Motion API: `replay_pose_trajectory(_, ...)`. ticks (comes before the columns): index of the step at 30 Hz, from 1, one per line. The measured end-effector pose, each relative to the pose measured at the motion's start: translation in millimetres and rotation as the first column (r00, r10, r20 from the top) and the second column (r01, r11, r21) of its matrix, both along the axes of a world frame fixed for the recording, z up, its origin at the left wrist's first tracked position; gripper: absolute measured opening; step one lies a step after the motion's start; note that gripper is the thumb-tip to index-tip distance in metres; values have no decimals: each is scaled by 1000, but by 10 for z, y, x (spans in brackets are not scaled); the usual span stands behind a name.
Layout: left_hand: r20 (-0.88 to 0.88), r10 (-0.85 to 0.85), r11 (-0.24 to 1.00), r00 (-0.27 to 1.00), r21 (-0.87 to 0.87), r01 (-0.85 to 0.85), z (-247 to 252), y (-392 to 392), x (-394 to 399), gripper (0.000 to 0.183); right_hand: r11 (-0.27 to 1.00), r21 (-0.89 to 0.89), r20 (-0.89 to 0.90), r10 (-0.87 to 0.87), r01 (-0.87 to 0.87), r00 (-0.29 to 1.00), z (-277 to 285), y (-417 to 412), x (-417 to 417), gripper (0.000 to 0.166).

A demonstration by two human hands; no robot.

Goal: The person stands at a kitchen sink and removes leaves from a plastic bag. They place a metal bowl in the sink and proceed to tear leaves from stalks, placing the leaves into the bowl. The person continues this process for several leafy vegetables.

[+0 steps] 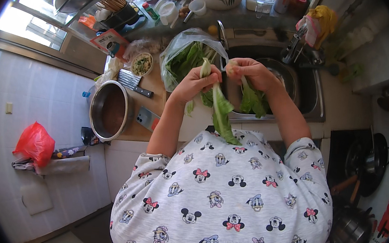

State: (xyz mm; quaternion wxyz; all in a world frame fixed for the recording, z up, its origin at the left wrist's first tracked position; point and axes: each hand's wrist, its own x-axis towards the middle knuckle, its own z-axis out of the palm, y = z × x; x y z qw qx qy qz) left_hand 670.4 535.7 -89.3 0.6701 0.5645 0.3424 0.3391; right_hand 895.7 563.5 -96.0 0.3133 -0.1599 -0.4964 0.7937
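My left hand (200, 83) is closed around the pale stem of a long green leaf (222, 112), whose tip hangs down against my shirt. Close beside it, my right hand (254, 72) grips the root end of a leafy green vegetable (252, 99), with its leaves hanging over the near part of the sink. Behind my hands stands a clear plastic bag (169, 53) full of more leafy greens (190, 58). A small piece of leaf (190, 108) lies on the counter below my left wrist.
The steel sink (319, 99) with a faucet is at the right. On the left are a cleaver (136, 84), a bowl of chopped food (142, 64), a large steel pot (110, 111) and a phone (146, 118). Pans (372, 154) sit at far right.
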Motion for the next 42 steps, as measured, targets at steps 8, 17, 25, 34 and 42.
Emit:
replay_pose_trajectory(8,-164,321,947,933,83,-311,118,49,164,21,584,769,218,-623,260,751,95,-213,-216,24)
replay_pose_trajectory(17,-447,389,879,806,441,-179,100,121,174,26,390,921,295,-698,0,652,146,-222,-194,17)
replay_pose_trajectory(25,-119,218,952,969,246,-184,-57,102,188,27,958,287,396,-106,-13,912,-24,-54,-103,18)
replay_pose_trajectory(34,231,194,979,953,21,-204,91,-3,208,18,903,-379,-728,-157,-201,668,-217,-303,-257,16)
replay_pose_trajectory(42,-64,245,953,967,201,-228,197,-24,181,17,762,586,321,-529,274,785,110,-286,-208,36)
